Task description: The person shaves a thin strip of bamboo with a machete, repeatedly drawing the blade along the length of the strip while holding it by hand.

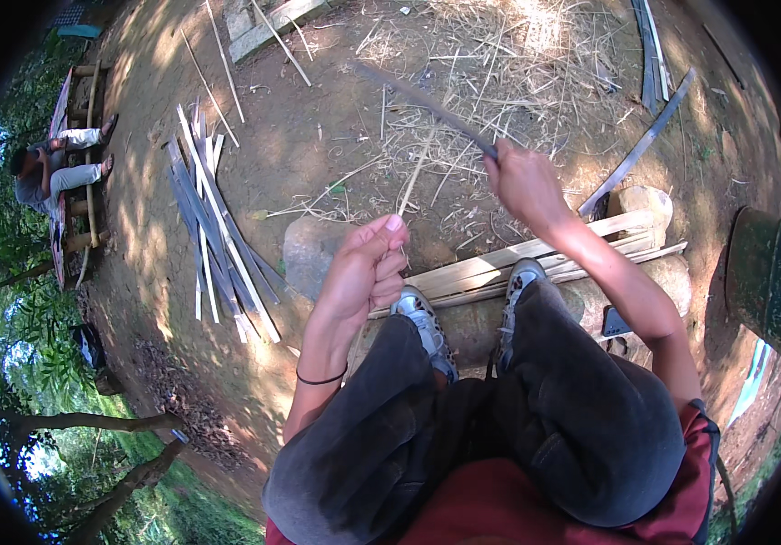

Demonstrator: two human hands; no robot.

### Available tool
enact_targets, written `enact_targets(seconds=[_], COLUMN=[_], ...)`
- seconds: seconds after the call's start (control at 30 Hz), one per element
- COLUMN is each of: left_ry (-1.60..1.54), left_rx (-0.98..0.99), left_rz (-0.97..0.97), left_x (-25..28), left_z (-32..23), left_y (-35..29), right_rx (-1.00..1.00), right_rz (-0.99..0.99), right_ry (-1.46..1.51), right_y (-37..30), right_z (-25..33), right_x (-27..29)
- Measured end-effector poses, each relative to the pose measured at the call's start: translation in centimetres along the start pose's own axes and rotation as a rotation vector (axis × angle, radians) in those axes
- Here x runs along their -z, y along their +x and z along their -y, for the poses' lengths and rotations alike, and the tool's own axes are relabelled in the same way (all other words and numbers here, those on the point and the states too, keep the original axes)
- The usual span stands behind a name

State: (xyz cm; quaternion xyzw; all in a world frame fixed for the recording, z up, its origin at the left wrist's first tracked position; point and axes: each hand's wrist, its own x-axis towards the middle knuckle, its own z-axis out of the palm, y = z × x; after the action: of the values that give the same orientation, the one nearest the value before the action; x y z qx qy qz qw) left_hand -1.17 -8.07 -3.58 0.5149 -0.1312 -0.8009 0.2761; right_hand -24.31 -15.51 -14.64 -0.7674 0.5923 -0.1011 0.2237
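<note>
My left hand (368,268) is closed, pinching a thin pale bamboo strip (420,163) between thumb and fingers. The strip runs up and away from me over the ground. To its right, my right hand (528,186) grips a long, dark, narrow knife (436,111); its blade slants toward the far left and is slightly blurred. The blade passes across the far part of the strip, and whether they touch I cannot tell. The hidden handle lies inside my fist. Split bamboo lengths (536,263) rest by my shoes, below both hands.
A bundle of bamboo slats (213,227) lies on the dirt at left, beside a flat stone (308,254). Loose shavings (508,91) cover the ground ahead. A long grey slat (640,141) leans at right, near a green metal container (758,277). Another person (54,173) sits far left.
</note>
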Motion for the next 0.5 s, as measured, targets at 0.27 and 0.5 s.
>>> enact_targets(seconds=[0.27, 0.5], left_ry=[0.070, 0.284], left_rx=[-0.192, -0.378], left_rz=[0.029, -0.075], left_x=[1.7, 1.5], left_z=[1.7, 2.0], left_y=[0.9, 2.7], right_rx=[-0.284, 0.039], right_rz=[-0.346, -0.141], right_ry=[0.207, 0.430], right_y=[2.2, -3.7], right_z=[-8.6, 5.1], right_x=[5.2, 6.3])
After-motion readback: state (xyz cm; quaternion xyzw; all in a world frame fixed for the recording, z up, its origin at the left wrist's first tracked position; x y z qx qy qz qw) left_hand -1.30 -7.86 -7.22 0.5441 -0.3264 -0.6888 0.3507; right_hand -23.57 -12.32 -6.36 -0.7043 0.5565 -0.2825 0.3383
